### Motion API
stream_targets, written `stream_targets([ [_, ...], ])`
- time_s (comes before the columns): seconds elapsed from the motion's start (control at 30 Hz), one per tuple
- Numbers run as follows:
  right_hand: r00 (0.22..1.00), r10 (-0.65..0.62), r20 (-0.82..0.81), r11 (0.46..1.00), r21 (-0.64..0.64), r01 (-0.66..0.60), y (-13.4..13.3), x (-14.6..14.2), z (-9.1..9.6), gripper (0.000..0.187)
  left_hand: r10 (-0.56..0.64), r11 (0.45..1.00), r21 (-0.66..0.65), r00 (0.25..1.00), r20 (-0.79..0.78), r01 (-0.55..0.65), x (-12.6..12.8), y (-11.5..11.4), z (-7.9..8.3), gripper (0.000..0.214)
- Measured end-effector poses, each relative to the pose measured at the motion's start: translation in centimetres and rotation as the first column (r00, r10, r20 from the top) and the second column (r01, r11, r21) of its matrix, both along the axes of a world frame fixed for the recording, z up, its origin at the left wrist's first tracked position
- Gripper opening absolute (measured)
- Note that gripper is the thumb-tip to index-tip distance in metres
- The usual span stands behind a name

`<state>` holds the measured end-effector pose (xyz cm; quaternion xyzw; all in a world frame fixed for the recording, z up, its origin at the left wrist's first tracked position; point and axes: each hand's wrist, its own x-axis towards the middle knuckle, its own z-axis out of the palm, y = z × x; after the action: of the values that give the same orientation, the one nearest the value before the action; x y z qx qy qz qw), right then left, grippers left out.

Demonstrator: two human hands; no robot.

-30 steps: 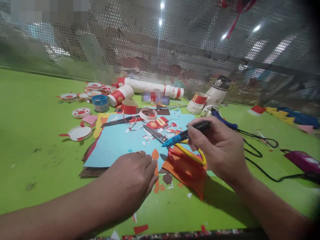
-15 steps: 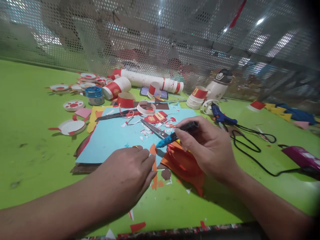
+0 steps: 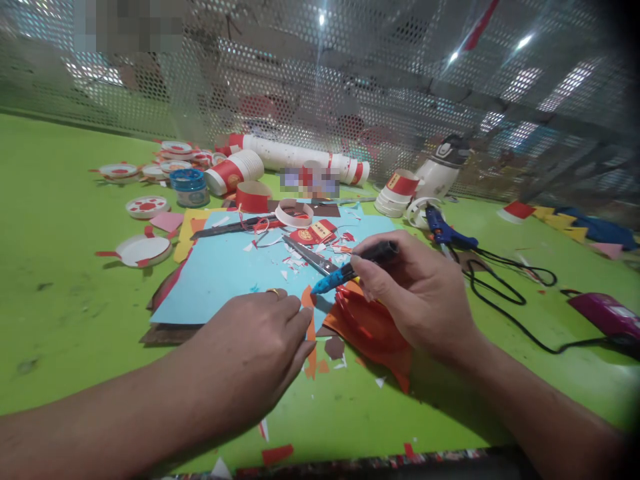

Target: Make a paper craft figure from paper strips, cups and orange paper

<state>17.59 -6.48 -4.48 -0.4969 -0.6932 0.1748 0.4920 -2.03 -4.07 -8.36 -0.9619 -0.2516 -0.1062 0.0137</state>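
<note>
My right hand [image 3: 420, 293] grips a marker pen [image 3: 357, 265] with a blue-stained front end and a black rear end. Its tip meets the upper part of a narrow orange paper strip [image 3: 311, 320]. From the left, my left hand [image 3: 267, 327], ring on one finger, has its fingers closed at the strip's edge, partly covering it. Light blue paper sheets [image 3: 215, 280] lie under the strip's upper part. Red-handled scissors [image 3: 350, 313] rest beside my right hand, above a piece of orange paper [image 3: 385, 343]; their blades point to the upper left.
Paper scraps surround a red paper piece [image 3: 314, 232] and a cutter knife [image 3: 230, 227]. Behind are paper cups [image 3: 235, 172], a blue-lidded jar [image 3: 189, 188] and a long white tube [image 3: 290, 157]. A glue gun [image 3: 445, 230] trails a black cord on the right.
The view has shifted very slightly. Both hands, the marker pen and the orange strip keep practically the same positions.
</note>
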Motion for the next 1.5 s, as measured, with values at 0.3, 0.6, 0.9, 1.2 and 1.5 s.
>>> stream_targets([
  [0.3, 1.0, 0.006, -0.02, 1.0, -0.021, -0.007, 0.18, -0.23, 0.05, 0.007, -0.001, 1.0, 0.009, 1.0, 0.016, 0.001, 0.07, 0.11, -0.03, 0.03],
  [0.6, 0.998, -0.045, 0.038, 0.999, -0.017, 0.045, 0.14, -0.26, 0.02, 0.008, -0.005, 1.0, 0.021, 1.0, 0.022, 0.005, -0.01, -0.02, 0.13, 0.029],
  [0.9, 0.995, -0.054, 0.08, 0.998, 0.022, 0.052, 0.31, -0.31, 0.06, 0.005, -0.007, 1.0, 0.025, 1.0, 0.013, 0.006, -0.03, -0.07, 0.14, 0.028],
  [1.2, 0.997, -0.021, 0.071, 1.0, -0.011, 0.022, 0.47, -0.15, -0.02, 0.01, -0.017, 0.999, 0.028, 1.0, 0.011, 0.016, 0.03, -0.01, 0.15, 0.028],
  [1.5, 0.993, -0.011, 0.117, 1.0, -0.009, 0.012, 0.94, 0.22, -0.32, 0.012, -0.007, 1.0, 0.026, 1.0, 0.025, 0.007, 0.11, 0.04, 0.28, 0.029],
])
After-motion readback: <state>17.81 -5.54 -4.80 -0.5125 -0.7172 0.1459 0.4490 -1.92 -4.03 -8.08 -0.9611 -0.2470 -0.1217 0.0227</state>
